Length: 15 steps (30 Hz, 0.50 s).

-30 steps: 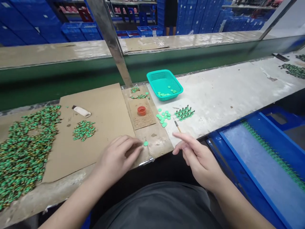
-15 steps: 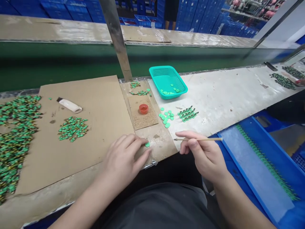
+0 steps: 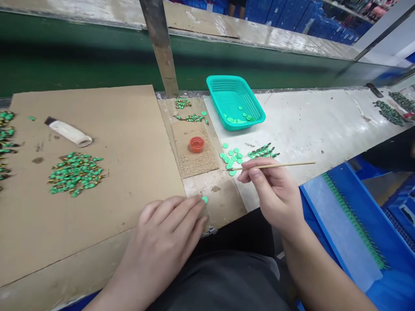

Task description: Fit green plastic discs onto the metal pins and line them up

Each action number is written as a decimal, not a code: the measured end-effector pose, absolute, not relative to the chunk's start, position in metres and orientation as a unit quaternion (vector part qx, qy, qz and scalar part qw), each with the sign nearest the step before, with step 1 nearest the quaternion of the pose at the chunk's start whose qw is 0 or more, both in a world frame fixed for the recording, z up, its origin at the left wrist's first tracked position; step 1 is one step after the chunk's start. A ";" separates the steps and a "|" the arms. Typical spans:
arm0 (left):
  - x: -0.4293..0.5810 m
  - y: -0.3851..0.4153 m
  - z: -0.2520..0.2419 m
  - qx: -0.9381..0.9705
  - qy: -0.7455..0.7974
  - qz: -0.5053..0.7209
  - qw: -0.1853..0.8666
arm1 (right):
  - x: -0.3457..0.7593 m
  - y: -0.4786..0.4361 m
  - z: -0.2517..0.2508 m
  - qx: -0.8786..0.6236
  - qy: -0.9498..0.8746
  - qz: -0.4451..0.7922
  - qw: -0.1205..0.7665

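My left hand (image 3: 170, 231) rests at the front edge of the bench, fingers drawn together, fingertips on a small green disc (image 3: 204, 199) that lies flat. Part of that disc is under the fingertips. In my right hand (image 3: 275, 188) a thin paintbrush (image 3: 292, 164) is pinched between thumb and fingers, its dark tip pointing left. Just beyond the brush lies a group of loose green discs (image 3: 231, 153). Beside them stand green discs with dark beaded stems (image 3: 264, 150). A small red cup (image 3: 196, 144) sits on a speckled cardboard piece (image 3: 197, 166).
A turquoise basket (image 3: 261, 114) holds several green discs. On the left cardboard sheet (image 3: 129, 138) lie a white tube (image 3: 69, 132) and a pile of green-and-gold beaded pieces (image 3: 76, 174). A metal post (image 3: 162, 52) rises behind. Blue crates (image 3: 397, 293) stand at lower right.
My right hand has brought the paintbrush left and up, over the edge of the loose discs. My left fingers have closed together beside the disc. The camera view has tipped down.
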<state>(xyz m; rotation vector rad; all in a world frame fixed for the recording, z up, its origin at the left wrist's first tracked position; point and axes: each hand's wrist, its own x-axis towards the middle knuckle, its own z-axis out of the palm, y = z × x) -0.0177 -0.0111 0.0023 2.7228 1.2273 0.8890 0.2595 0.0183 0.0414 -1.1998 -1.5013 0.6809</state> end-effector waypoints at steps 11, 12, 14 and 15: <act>-0.016 -0.021 -0.011 0.870 0.389 0.303 -0.010 | 0.209 0.121 0.051 -0.419 -0.738 0.119 0.515; -0.016 -0.023 -0.015 0.867 0.390 0.310 -0.008 | 0.205 0.127 0.049 -0.413 -0.750 0.114 0.505; -0.017 -0.026 -0.025 0.865 0.385 0.321 -0.002 | 0.201 0.136 0.043 -0.411 -0.767 0.109 0.481; -0.018 -0.028 -0.029 0.865 0.381 0.327 -0.002 | 0.200 0.138 0.041 -0.413 -0.773 0.108 0.470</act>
